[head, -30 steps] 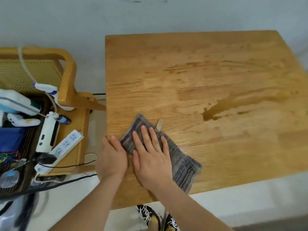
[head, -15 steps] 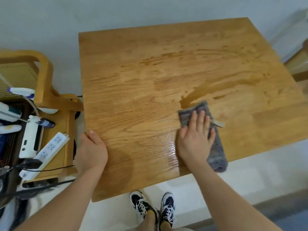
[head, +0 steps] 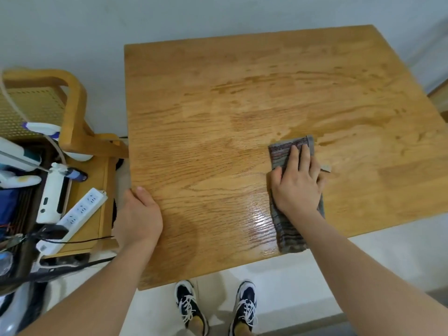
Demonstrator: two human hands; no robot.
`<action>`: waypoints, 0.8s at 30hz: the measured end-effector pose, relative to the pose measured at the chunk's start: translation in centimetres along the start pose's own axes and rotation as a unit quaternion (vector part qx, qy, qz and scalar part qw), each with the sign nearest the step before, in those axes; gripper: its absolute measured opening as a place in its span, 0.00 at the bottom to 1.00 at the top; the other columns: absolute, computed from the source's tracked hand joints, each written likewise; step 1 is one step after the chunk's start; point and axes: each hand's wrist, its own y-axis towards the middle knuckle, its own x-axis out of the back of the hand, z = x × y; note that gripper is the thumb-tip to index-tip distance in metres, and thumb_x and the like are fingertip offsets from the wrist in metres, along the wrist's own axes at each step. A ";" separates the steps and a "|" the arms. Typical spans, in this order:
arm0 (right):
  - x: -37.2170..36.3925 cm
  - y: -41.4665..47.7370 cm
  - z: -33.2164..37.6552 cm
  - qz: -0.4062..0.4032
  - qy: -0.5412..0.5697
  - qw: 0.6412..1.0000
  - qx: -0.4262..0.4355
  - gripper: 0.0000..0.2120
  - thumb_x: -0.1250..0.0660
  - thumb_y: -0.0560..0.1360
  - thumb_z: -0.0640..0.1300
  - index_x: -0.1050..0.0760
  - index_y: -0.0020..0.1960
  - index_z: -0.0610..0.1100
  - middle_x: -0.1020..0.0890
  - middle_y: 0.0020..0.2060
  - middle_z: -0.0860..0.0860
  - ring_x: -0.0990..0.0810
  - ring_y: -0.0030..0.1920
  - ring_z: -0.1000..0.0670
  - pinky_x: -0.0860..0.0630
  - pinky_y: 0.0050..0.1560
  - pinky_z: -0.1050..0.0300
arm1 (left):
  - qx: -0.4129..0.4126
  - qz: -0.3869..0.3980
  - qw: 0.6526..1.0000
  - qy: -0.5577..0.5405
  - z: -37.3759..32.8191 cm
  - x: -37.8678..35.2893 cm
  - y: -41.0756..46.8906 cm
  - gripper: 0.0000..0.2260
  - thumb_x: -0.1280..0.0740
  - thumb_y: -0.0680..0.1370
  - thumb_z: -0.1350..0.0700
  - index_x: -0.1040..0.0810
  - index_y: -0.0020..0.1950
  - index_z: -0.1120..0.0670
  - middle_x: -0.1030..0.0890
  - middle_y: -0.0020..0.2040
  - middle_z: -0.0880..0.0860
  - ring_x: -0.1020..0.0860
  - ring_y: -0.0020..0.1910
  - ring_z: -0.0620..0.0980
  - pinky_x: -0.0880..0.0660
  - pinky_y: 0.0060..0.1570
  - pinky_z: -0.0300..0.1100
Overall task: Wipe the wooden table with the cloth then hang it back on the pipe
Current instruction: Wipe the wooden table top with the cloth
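Cloth (head: pixel 288 232), grey striped, lies flat on the wooden counter (head: pixel 218 105) at approx 4 o'clock, its lower end at the near edge. R hand (head: pixel 297 187) presses it palm down w/ straight fingers. L hand (head: pixel 138 217) grips the counter edge at 8 o'clock, thumb on top. Wet streaks (head: pixel 339 139) at 2 o'clock, just beyond the cloth. Power strip (head: pixel 80 212) on side stand, 9 o'clock.

The wooden table (head: pixel 206 154) carries 1 striped grey cloth (head: pixel 287 231) and wet streaks (head: pixel 232 88).

no legible text, labels or numbers
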 end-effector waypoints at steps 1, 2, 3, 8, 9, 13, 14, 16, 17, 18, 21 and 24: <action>-0.3 -0.1 0.9 0.004 0.002 1.000 -0.010 0.30 0.52 0.80 0.56 0.52 0.79 0.46 0.51 0.79 0.48 0.52 0.77 0.44 0.48 0.71 0.39 | -0.001 0.000 1.000 -0.001 -0.1 0.0 -0.1 0.16 0.54 0.83 0.46 0.35 0.47 0.55 0.30 0.39 0.55 0.32 0.39 0.56 0.34 0.42 0.51; -0.5 -0.4 2.1 0.010 0.004 1.000 -0.005 0.30 0.53 0.81 0.56 0.53 0.79 0.46 0.53 0.79 0.49 0.54 0.77 0.45 0.49 0.71 0.39 | 0.000 0.001 1.000 -0.001 -0.2 0.1 -0.2 0.15 0.54 0.83 0.46 0.36 0.47 0.55 0.31 0.38 0.55 0.32 0.38 0.56 0.35 0.41 0.50; -0.7 -0.7 3.7 0.019 0.009 1.000 0.016 0.30 0.54 0.81 0.57 0.54 0.79 0.47 0.54 0.79 0.50 0.56 0.78 0.46 0.50 0.71 0.38 | 0.002 0.004 1.000 0.001 -0.3 0.1 -0.2 0.15 0.54 0.83 0.47 0.36 0.46 0.55 0.31 0.36 0.54 0.32 0.37 0.55 0.36 0.39 0.49; -2.7 -4.2 13.3 0.059 0.010 0.975 0.213 0.28 0.55 0.81 0.58 0.52 0.79 0.53 0.53 0.79 0.53 0.57 0.78 0.51 0.47 0.70 0.39 | 0.007 0.020 1.000 -0.002 -0.1 0.3 -0.2 0.14 0.55 0.82 0.47 0.36 0.47 0.54 0.29 0.37 0.53 0.31 0.36 0.55 0.38 0.36 0.46; -3.0 -5.0 14.1 0.062 0.000 0.969 0.238 0.27 0.55 0.81 0.57 0.50 0.79 0.53 0.51 0.79 0.53 0.55 0.78 0.51 0.44 0.69 0.39 | 0.011 0.024 1.000 -0.005 -0.1 0.4 -0.1 0.14 0.54 0.83 0.47 0.36 0.48 0.55 0.29 0.38 0.53 0.31 0.36 0.54 0.39 0.35 0.45; -3.2 -7.9 10.8 0.081 -0.040 0.937 0.339 0.25 0.52 0.82 0.55 0.42 0.77 0.54 0.44 0.78 0.54 0.48 0.78 0.53 0.36 0.63 0.45 | 0.007 0.051 0.998 -0.023 0.2 0.7 -0.1 0.16 0.54 0.82 0.47 0.33 0.51 0.56 0.28 0.38 0.51 0.31 0.35 0.54 0.39 0.33 0.44; -3.0 -8.6 9.2 0.082 -0.049 0.930 0.354 0.24 0.52 0.82 0.55 0.42 0.77 0.54 0.44 0.78 0.55 0.48 0.77 0.54 0.37 0.63 0.47 | 0.006 0.059 0.998 -0.031 0.3 0.7 0.0 0.16 0.54 0.82 0.46 0.33 0.51 0.56 0.27 0.38 0.51 0.30 0.35 0.54 0.37 0.33 0.44; -2.4 -9.1 6.9 0.078 -0.058 0.933 0.348 0.25 0.52 0.82 0.56 0.42 0.77 0.53 0.43 0.77 0.55 0.47 0.77 0.54 0.36 0.61 0.48 | 0.002 0.071 0.997 -0.041 0.7 0.5 0.4 0.17 0.54 0.82 0.45 0.32 0.52 0.55 0.24 0.40 0.53 0.27 0.35 0.55 0.35 0.33 0.44; -2.1 -8.9 6.5 0.072 -0.060 0.942 0.322 0.25 0.53 0.82 0.56 0.42 0.77 0.52 0.42 0.77 0.55 0.46 0.77 0.54 0.36 0.61 0.48 | -0.003 0.073 0.996 -0.045 0.9 0.4 0.5 0.18 0.55 0.81 0.45 0.33 0.52 0.55 0.22 0.41 0.54 0.26 0.35 0.55 0.34 0.33 0.44; -1.9 -8.5 6.5 0.067 -0.062 0.954 0.286 0.25 0.53 0.81 0.56 0.42 0.77 0.52 0.42 0.77 0.54 0.46 0.77 0.54 0.37 0.61 0.47 | -0.006 0.074 0.996 -0.049 0.9 0.4 0.6 0.19 0.56 0.81 0.44 0.33 0.53 0.55 0.21 0.41 0.54 0.24 0.36 0.57 0.33 0.33 0.44; -2.4 -6.3 9.6 0.023 -0.043 0.989 0.141 0.26 0.54 0.81 0.56 0.46 0.78 0.53 0.45 0.78 0.54 0.49 0.77 0.52 0.40 0.66 0.43 | -0.010 0.077 0.996 -0.054 1.1 0.0 1.0 0.20 0.58 0.79 0.43 0.33 0.54 0.55 0.21 0.42 0.55 0.22 0.38 0.59 0.31 0.33 0.44; -3.2 -3.9 14.8 0.027 -0.016 0.998 0.056 0.27 0.56 0.82 0.56 0.53 0.79 0.54 0.52 0.79 0.55 0.55 0.78 0.52 0.47 0.70 0.40 | -0.011 0.078 0.996 -0.048 1.2 0.0 0.9 0.19 0.56 0.80 0.44 0.34 0.54 0.55 0.20 0.43 0.56 0.21 0.39 0.59 0.32 0.34 0.44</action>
